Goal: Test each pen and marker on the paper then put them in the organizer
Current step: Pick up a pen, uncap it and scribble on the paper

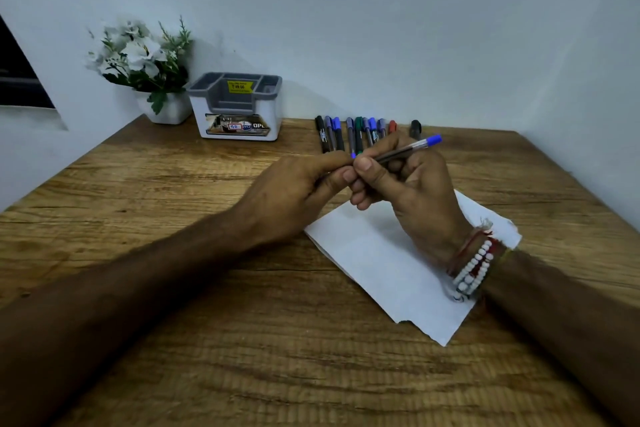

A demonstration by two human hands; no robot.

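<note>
My right hand (412,187) grips a clear-barrelled pen (405,149) with a blue end cap, held level above the white paper (374,264). My left hand (304,191) pinches the pen's other end, where a bit of blue shows between the fingertips. Whether that end is capped is hidden by the fingers. A row of several pens and markers (360,130) lies at the back of the table, beyond my hands. The grey and white organizer (239,108) stands at the back, left of that row, with nothing visible in its compartments.
A white pot of artificial flowers (149,70) stands in the back left corner beside the organizer. The wooden table (242,340) meets walls at the back and on both sides. A beaded bracelet sits on my right wrist.
</note>
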